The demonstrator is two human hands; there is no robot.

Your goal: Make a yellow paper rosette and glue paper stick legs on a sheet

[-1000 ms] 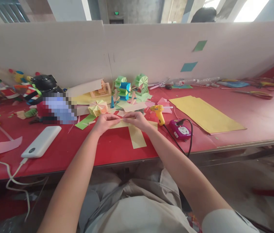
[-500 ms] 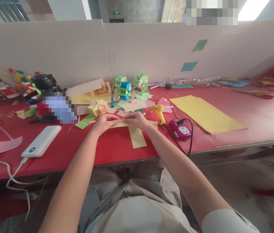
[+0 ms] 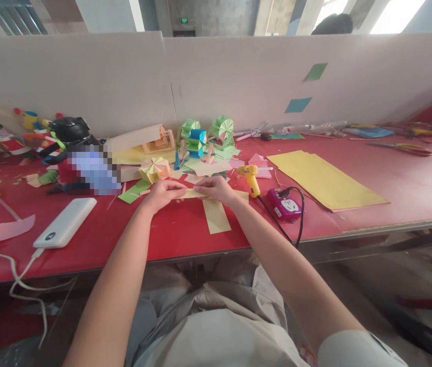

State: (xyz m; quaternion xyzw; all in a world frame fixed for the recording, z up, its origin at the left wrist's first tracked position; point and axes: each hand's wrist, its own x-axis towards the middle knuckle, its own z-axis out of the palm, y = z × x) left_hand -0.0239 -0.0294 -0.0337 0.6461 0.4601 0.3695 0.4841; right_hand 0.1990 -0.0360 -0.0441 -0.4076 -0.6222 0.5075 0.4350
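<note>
A narrow strip of pale yellow paper [image 3: 192, 193] stretches sideways between my hands, just above the red table. My left hand [image 3: 162, 194] pinches it near its left end, thumb on top. My right hand [image 3: 218, 189] pinches the same strip a short way to the right, fingers closed. A second piece of pale yellow paper [image 3: 217, 216] lies on the table under my right wrist. Behind my hands stands a folded yellow and peach paper wheel [image 3: 155, 169]. Green paper wheels [image 3: 222, 127] and a blue one [image 3: 196, 142] stand farther back.
A yellow glue gun [image 3: 252, 179] and a purple power socket [image 3: 284, 204] with a black cord stand to the right, beside yellow sheets [image 3: 325, 181]. At the left lie a white power bank [image 3: 65, 223] with a cable. Scissors [image 3: 403, 148] rest far right. A white partition [image 3: 238, 76] runs behind.
My left hand has shifted slightly left, so more of the strip shows between my fingertips. My right hand stays nearly in place.
</note>
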